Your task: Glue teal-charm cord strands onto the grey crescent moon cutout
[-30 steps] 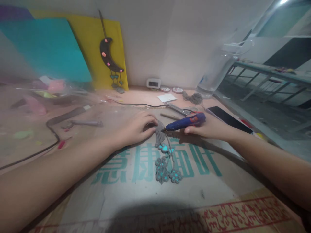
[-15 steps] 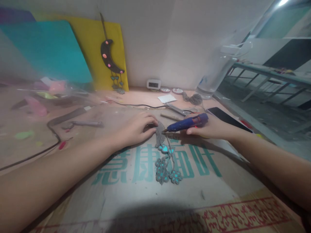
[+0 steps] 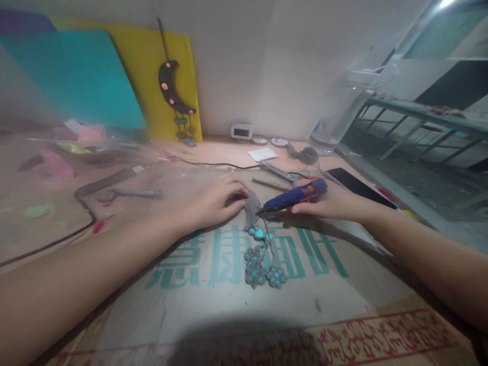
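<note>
My right hand is wrapped round a blue hot glue gun, whose nozzle points left and down at a grey crescent piece. The nozzle tip is at the crescent's right part; whether it touches cannot be made out. With curled fingers, my left hand holds the crescent's left edge, and its fingertips hide part of that edge. Grey cords run down from the crescent to small pieces with bright turquoise centres and flower-shaped pendants. All of this lies on a printed cardboard sheet.
Behind my hands are a wooden stick, a grey metal tool, a small digital clock and grey yarn. A phone and a clear plastic jug stand right. A finished-looking moon hanging leans against yellow board.
The glue gun's tip has shifted slightly down and to the right along the crescent. My left hand stays in place.
</note>
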### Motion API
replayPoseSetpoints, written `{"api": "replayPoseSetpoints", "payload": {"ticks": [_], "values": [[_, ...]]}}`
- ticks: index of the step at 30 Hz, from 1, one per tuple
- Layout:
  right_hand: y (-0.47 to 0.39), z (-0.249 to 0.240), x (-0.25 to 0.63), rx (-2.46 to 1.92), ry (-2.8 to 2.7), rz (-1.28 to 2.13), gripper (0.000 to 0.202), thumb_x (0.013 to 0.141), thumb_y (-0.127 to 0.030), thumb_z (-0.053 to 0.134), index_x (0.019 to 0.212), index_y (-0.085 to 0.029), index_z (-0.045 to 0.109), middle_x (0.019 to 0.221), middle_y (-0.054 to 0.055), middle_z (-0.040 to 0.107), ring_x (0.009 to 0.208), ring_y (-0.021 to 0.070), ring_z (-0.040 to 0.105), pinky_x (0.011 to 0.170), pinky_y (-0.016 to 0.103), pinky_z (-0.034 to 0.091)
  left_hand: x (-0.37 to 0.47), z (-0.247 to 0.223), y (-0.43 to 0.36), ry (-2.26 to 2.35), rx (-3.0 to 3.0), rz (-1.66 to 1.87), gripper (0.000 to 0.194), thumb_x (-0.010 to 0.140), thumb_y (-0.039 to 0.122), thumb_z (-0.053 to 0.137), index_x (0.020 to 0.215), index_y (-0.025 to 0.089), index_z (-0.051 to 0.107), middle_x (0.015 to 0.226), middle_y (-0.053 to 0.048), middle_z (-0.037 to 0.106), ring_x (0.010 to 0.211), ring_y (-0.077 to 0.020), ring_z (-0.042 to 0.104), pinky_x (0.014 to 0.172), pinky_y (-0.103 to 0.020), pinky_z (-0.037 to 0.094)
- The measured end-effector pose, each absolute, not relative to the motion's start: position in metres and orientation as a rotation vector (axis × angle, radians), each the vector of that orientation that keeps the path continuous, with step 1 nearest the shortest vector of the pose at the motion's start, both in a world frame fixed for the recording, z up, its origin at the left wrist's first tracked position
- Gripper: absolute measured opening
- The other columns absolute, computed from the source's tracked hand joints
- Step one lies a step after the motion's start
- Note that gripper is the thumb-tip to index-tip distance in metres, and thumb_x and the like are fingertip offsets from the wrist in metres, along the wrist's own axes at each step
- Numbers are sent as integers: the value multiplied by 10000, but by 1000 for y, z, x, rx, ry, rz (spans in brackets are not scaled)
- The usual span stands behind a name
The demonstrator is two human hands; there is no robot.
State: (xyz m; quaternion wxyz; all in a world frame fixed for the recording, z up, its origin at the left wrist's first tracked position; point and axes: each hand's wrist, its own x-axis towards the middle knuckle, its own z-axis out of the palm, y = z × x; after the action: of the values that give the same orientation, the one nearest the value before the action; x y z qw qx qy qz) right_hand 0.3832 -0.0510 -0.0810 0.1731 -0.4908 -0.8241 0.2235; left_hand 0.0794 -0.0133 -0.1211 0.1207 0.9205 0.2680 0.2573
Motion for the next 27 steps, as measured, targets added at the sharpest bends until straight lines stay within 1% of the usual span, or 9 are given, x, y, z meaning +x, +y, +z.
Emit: {"api": "replayPoseSetpoints", "payload": {"ticks": [5, 10, 15, 21, 25, 27], "values": [[-54, -79, 380, -1382, -2370, 635, 447, 779, -653, 734, 858, -215, 689, 678, -17, 608, 661, 176, 547, 638, 304, 415, 80, -120, -14, 801, 2682, 734, 187, 952, 261, 558, 1059, 164, 676, 1162, -106, 677, 1139, -248, 600, 1027, -424, 484], [-55, -77, 380, -1381, -2386, 634, 468, 774, -671, 730, 866, -215, 681, 683, -17, 613, 660, 175, 547, 628, 302, 403, 80, -119, -14, 802, 2684, 734, 181, 951, 261, 558, 1058, 173, 675, 1163, -98, 679, 1142, -246, 600, 1032, -423, 480], [-54, -79, 380, -1404, -2382, 655, 447, 781, -657, 729, 867, -220, 694, 702, -13, 639, 672, 185, 577, 645, 312, 427, 80, -119, -15, 800, 2683, 731, 187, 952, 273, 551, 1056, 175, 673, 1157, -103, 679, 1136, -250, 603, 1027, -432, 488], [-53, -81, 380, -1400, -2339, 655, 416, 764, -613, 769, 949, -243, 729, 748, -8, 697, 718, 205, 625, 685, 321, 475, 80, -118, -15, 800, 2677, 735, 186, 954, 293, 544, 1053, 192, 665, 1167, -106, 679, 1142, -259, 610, 1026, -450, 497], [-52, -82, 379, -1406, -2329, 623, 407, 782, -605, 756, 953, -236, 728, 796, 3, 718, 745, 209, 645, 703, 323, 488, 80, -119, -15, 798, 2681, 742, 182, 953, 282, 548, 1055, 186, 665, 1175, -109, 678, 1144, -257, 609, 1026, -449, 496], [-52, -84, 379, -1414, -2309, 604, 420, 767, -618, 762, 938, -236, 727, 806, 6, 719, 758, 216, 655, 705, 323, 492, 80, -119, -15, 791, 2678, 755, 181, 952, 285, 552, 1049, 181, 664, 1176, -112, 678, 1141, -259, 611, 1024, -450, 497]]}}
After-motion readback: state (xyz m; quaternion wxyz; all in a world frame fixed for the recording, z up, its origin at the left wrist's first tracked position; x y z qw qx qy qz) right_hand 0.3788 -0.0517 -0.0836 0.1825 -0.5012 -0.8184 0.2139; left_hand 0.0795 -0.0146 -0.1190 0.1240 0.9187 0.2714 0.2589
